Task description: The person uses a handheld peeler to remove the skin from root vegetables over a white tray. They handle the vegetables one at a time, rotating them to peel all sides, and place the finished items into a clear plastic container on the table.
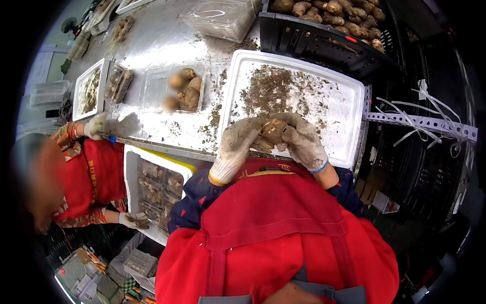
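A brown taro-like root is held between my two hands, over the near edge of a white foam tray strewn with dark soil and peelings. My left hand, in a soiled knit glove, grips its left side. On its right side are the gloved fingers of my right hand. Left of the tray, a clear plastic clamshell box lies with its lid folded back and several similar roots in its right half.
A black crate of roots stands behind the tray, beside stacked clear containers. At left, a co-worker in a red apron has one gloved hand at a foam box of packed clamshells. White straps stick out at right.
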Available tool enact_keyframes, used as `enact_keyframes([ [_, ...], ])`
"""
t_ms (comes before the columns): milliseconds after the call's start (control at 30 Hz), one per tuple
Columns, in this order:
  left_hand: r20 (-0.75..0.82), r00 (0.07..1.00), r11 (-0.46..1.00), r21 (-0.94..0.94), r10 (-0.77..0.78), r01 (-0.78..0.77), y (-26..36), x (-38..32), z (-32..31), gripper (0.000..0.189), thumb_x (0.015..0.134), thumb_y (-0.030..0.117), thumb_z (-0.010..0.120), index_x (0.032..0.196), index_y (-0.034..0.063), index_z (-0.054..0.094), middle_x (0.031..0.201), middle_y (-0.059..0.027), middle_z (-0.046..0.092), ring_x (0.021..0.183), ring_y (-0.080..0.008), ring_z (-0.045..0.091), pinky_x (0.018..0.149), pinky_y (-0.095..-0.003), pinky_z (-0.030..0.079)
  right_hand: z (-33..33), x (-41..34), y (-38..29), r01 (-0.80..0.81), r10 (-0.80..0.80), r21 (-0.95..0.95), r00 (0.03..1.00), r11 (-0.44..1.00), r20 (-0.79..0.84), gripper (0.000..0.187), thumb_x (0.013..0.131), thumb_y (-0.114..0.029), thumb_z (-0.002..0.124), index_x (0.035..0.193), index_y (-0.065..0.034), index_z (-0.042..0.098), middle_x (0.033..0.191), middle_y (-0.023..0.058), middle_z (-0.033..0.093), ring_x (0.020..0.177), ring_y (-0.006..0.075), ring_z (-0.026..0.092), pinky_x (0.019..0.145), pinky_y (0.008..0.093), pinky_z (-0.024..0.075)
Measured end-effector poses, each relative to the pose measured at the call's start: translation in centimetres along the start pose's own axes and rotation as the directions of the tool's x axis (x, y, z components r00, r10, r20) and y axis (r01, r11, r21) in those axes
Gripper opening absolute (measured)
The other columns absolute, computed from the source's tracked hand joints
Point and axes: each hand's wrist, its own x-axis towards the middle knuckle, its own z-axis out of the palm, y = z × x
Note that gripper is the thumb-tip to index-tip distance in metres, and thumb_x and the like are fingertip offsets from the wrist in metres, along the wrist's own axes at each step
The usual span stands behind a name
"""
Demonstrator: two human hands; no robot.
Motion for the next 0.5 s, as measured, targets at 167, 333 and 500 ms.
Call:
enact_keyframes([
  [167,0.034,0.998,0.992,0.109,-0.062,0.058,1.3,0.4,0.6,0.031,0.094,0.01,0.061,0.119,-0.007,0.056,0.1,-0.013,0.068,0.093,-0.0181,0.068,0.08,-0.0299,0.056,-0.1,0.1,0.5,0.025,-0.031,-0.177,0.999,0.984,-0.031,0.046,0.095,-0.023,0.064,0.128,0.0063,0.051,0.114,0.0133,0.064,0.087,0.0139,0.064,0.071,0.0252,0.0538],
  [333,0.013,1.0,0.936,0.35,0.02,-0.024,1.2,0.5,0.6,0.031,0.092,0.008,0.063,0.119,-0.006,0.057,0.1,-0.0142,0.068,0.092,-0.0167,0.068,0.079,-0.0291,0.055,0.6,0.4,-0.5,-0.03,-0.001,-0.388,0.997,0.921,-0.079,0.043,0.096,-0.023,0.063,0.129,0.0046,0.053,0.11,0.0112,0.066,0.081,0.0134,0.065,0.067,0.026,0.0557],
  [500,-0.017,1.0,0.985,0.17,0.001,0.002,-0.1,0.0,0.3,0.032,0.096,0.008,0.053,0.123,-0.0092,0.052,0.098,-0.0131,0.067,0.079,-0.0153,0.067,0.07,-0.0268,0.055,-0.6,0.3,1.4,-0.05,0.046,0.209,0.999,0.977,0.025,0.039,0.101,-0.02,0.056,0.131,0.004,0.051,0.11,0.0116,0.066,0.081,0.0126,0.066,0.065,0.0231,0.0574],
])
